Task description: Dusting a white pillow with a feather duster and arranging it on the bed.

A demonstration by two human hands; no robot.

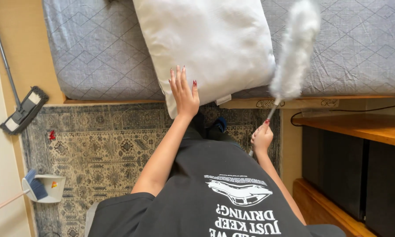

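Seen from above, a person stands at a bed (96, 52) with a grey quilted cover. The left hand (184, 94) lies flat, fingers spread, on a white pillow (206, 39) overhanging the bed's edge. The right hand (262, 138) has its grip closed round the thin handle of a fluffy white duster (294, 50), raised over the mattress. Both look soft and light; the pillow is best taken by its edges. A patterned rug (109, 149) lies below.
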